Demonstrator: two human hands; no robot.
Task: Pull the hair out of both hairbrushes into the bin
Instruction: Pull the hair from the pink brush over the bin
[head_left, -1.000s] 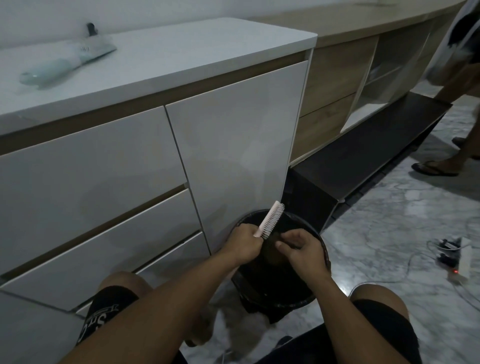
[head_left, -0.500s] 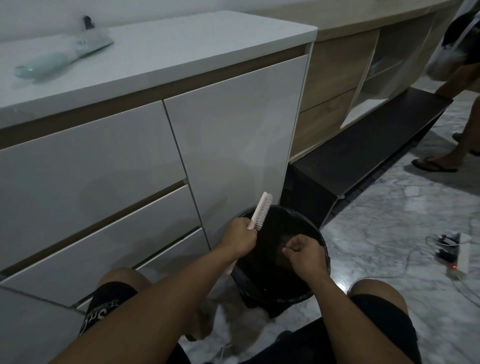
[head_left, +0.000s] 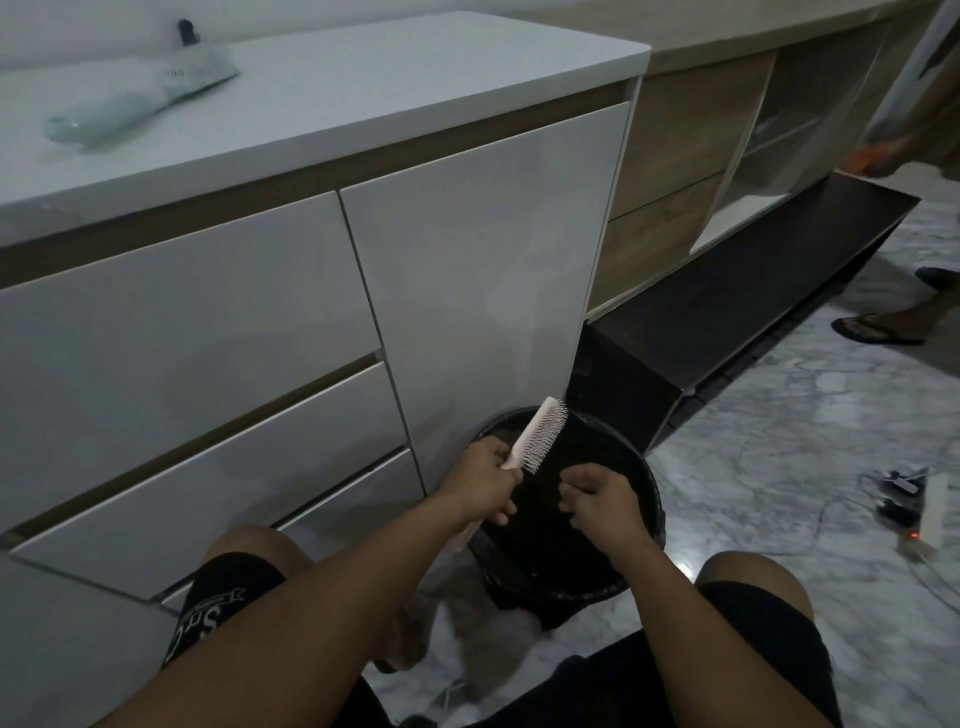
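A long white cabinet (head_left: 249, 332) with flat drawer fronts fills the left and centre of the view, its pale top serving as a table (head_left: 363, 88); beyond it runs a wood-toned unit (head_left: 670, 171) with open shelves and a low dark bench (head_left: 737, 306) on a marbled floor (head_left: 779, 467). A person crouches before the cabinet, both knees in black shorts (head_left: 753, 629) framing a round black bin (head_left: 644, 483) that stands on the floor just in front of the cabinet door. The left hand (head_left: 480, 480) is clamped around the handle of a pink hairbrush (head_left: 535, 434), held tilted over the bin's left rim with its white bristles facing right and its head pointing up and away. The right hand (head_left: 597, 496) hangs over the bin's mouth, just beside the brush but apart from it, fingers curled and pinched together; whether any hair is between them cannot be told in the dim light. A second, pale green hairbrush (head_left: 140, 98) lies well apart on the table at upper left, next to a small dark object (head_left: 186, 31). At far right, a power strip (head_left: 922, 514) with a red light lies on the floor, and another person's sandalled foot (head_left: 878, 330) stands near the bench.
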